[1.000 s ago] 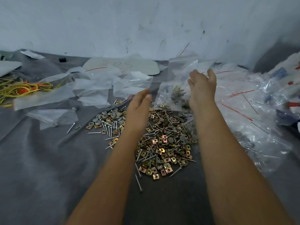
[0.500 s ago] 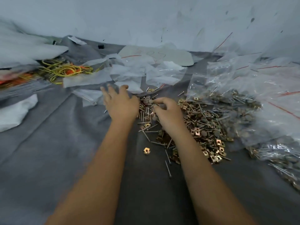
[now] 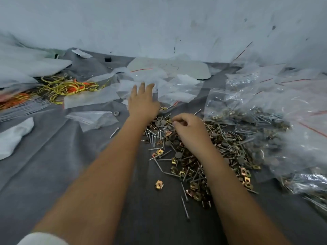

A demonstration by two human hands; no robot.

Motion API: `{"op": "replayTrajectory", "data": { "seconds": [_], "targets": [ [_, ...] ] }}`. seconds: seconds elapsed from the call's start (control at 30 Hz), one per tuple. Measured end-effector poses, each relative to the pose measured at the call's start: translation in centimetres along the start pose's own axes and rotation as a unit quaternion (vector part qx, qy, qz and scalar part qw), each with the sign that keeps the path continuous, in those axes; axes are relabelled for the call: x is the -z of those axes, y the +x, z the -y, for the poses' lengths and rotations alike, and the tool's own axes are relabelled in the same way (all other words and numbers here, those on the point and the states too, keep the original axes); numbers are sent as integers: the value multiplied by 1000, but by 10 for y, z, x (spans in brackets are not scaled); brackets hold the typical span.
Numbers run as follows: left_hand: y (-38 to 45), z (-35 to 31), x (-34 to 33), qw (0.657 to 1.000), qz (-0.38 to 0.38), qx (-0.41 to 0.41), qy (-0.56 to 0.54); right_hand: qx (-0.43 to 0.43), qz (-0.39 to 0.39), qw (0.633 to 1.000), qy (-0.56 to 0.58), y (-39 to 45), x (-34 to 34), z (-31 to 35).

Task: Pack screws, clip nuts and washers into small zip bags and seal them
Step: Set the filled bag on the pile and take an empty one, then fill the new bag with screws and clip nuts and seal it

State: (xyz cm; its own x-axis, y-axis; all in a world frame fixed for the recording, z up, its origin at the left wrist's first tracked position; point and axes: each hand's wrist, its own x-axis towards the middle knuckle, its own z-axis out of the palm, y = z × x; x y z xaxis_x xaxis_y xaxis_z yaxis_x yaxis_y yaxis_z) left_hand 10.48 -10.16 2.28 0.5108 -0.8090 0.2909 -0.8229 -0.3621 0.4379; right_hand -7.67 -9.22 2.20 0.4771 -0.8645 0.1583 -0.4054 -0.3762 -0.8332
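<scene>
Left hand [image 3: 143,101] reaches flat, fingers spread, onto the empty bags [image 3: 141,85] — peel off just one. Right hand [image 3: 191,131], fingers curled, pinches in the screws [image 3: 155,137] — whether it holds any, unclear.

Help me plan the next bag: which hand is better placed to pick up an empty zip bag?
The left hand. Its straight fingers already reach the loose empty zip bags behind the pile, while the right hand is curled over the screws and clip nuts, apparently picking parts.
</scene>
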Motion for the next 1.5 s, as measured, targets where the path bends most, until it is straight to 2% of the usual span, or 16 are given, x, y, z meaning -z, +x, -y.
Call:
{"op": "replayTrajectory", "data": {
  "seconds": [0.1, 0.27, 0.37, 0.47, 0.53, 0.67, 0.73, 0.8, 0.87, 1.0, 1.1, 1.17, 1.23, 1.3, 1.43, 1.5],
  "targets": [
    [32, 11, -14, 999, 17, 31, 14, -9, -1, 1000, -12, 20, 5, -3],
    [85, 43, -25, 986, 13, 112, 125, 14, 21, 999, -44, 52, 5, -19],
    [102, 54, -34, 979, 68, 167, 100, 36, -15, 994, -107, 82, 8, -31],
    [103, 50, -50, 974, 126, 110, 150, -13, -20, 994, -107, 126, 10, -35],
    [98, 40, -58, 984, 101, 33, 141, -70, 17, 992, -105, 151, 6, -35],
    [80, 16, -60, 996, 79, -43, 5, -78, 149, 941, -293, 159, -20, -31],
    [67, 10, -52, 993, 82, -22, -80, -30, 106, 940, -322, 150, -26, -30],
    [56, 11, -40, 993, 72, -8, -96, 17, 41, 971, -233, 137, -20, -32],
    [47, 13, -28, 997, 67, 1, -44, 6, -14, 997, -80, 121, -9, -32],
    [27, 18, -14, 990, 107, 45, 75, -9, -121, 989, 80, 88, 11, -27],
    [3, 8, -6, 996, -26, 17, 81, -3, -187, 971, 148, 63, 22, -24],
    [-16, -6, 2, 994, -108, -11, -33, -16, -213, 951, 225, 45, 29, -19],
    [-40, -24, 10, 956, -64, -1, -287, -44, -216, 920, 325, 30, 33, -13],
    [-66, -41, 13, 878, 40, 52, -474, -63, -209, 895, 389, 18, 34, -8],
    [-93, -49, 3, 768, 176, 71, -612, -58, -203, 870, 446, -3, 32, -4],
    [-99, -47, 3, 767, 152, 70, -619, -48, -204, 877, 432, -11, 31, -6]
  ]
}}
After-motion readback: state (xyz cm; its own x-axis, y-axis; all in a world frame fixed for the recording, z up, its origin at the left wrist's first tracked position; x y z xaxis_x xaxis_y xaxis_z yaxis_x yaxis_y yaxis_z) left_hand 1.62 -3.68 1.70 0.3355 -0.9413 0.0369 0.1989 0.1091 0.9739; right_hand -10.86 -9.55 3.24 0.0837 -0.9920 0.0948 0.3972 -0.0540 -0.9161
